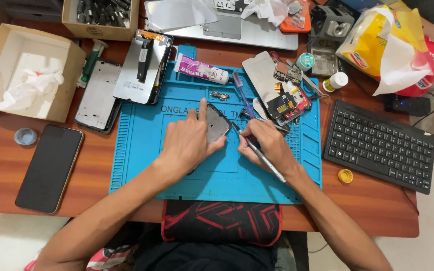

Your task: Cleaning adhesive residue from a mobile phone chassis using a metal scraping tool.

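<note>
The left hand [189, 143] lies flat over the dark phone frame [216, 125] at the middle of the blue work mat [141, 150], fingers spread, thumb and forefinger pinning its edges; the frame looks thin, light, stiff and easily bent, so it is best held by its long rims; the right hand [267, 143] has its fingers closed round a slim metal tool [262, 158], its tip at the frame's right edge.

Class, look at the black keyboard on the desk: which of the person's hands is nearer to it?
Right. The right hand, holding a thin metal tool, is just left of the black keyboard; the left hand rests farther left on the phone frame.
</note>
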